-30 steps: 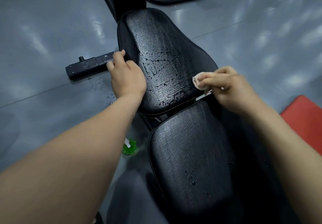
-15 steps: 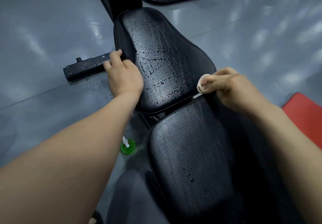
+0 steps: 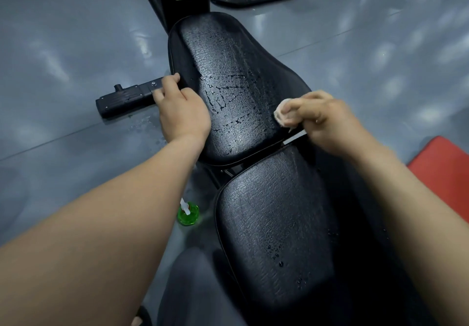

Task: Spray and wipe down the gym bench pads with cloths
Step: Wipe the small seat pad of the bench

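1. Glossy grey gym flooring (image 3: 63,46) is spreading out on all sides of a black bench and reflecting pale patches of light.
2. The bench's black, crackle-textured vinyl upper pad (image 3: 228,72) is glistening with streaks and beads of liquid. The matching black lower pad (image 3: 274,224) is lying nearest the camera and carrying a few droplets.
3. The left hand (image 3: 182,112) is resting on the upper pad's left edge. Its fingers are curling over the rim and seemingly gripping it, though the fingertips are partly hidden.
4. The right hand (image 3: 322,120) is pinching a crumpled white cloth (image 3: 283,113) between curled fingers and thumb, pressing it on the upper pad's right side, just above the gap between the pads.
5. The cloth is poking out past the fingertips toward the pad's middle, well apart from the left hand.
6. A translucent green spray bottle with a white nozzle (image 3: 188,214) is standing on the floor beside the lower pad, under the left forearm, with neither hand touching it.
7. A flat black metal foot bar (image 3: 124,98) is lying on the floor just beyond the left hand, and a red mat (image 3: 441,171) is showing at the right edge.
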{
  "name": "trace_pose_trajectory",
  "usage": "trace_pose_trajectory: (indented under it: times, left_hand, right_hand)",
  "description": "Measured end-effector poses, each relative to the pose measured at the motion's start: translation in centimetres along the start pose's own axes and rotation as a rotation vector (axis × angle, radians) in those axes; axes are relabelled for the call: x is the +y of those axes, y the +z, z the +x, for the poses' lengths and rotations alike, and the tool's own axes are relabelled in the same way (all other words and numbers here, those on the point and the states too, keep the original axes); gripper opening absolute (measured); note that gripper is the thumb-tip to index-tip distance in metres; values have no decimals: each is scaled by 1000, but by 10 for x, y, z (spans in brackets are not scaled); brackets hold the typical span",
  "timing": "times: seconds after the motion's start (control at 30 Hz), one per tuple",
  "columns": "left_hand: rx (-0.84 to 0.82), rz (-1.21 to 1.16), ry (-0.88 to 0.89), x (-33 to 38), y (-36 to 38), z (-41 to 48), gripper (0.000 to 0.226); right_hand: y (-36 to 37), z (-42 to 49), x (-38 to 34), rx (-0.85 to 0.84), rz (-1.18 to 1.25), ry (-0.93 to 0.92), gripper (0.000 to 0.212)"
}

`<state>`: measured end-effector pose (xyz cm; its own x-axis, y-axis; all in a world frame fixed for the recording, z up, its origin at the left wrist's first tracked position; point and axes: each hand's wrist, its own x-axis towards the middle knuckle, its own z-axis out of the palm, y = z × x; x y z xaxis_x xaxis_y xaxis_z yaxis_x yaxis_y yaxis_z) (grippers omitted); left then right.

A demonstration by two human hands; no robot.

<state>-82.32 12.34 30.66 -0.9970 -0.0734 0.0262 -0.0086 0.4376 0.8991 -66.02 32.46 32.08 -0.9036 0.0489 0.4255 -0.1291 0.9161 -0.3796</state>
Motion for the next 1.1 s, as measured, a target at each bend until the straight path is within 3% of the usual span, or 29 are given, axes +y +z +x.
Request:
trace_pose_trajectory:
  times: [0.07,0.2,0.27,0.43,0.5,0.57,0.73,0.87,1.1]
  left_hand:
    - [0,-3,3,0,0,0,43]
    - [-4,-11,-1,0,1,2,43]
    - [-4,-12,-5,-1,1,2,43]
    - [2,-14,-9,-1,3,3,43]
    - [0,-18,-7,-1,3,3,42]
    - [2,-18,-3,-1,2,3,42]
    - [-21,-48,-8,-2,1,3,43]
    - [-28,-74,-9,-5,1,4,43]
    - [-14,-52,-3,-4,2,3,42]
  right_hand:
    - [2,3,-4,-7,-24,36,34]
    - [19,5,-48,-211,-8,-214,36]
    - [19,12,-49,-225,12,-242,36]
    - [13,66,5,12,7,133,40]
    - [15,90,20,10,-30,308,42]
    - [23,102,21,25,-39,358,42]
    - [33,52,-18,-25,-4,139,30]
    - [24,29,-29,-84,34,-79,40]
    - [41,150,16,51,-57,140,34]
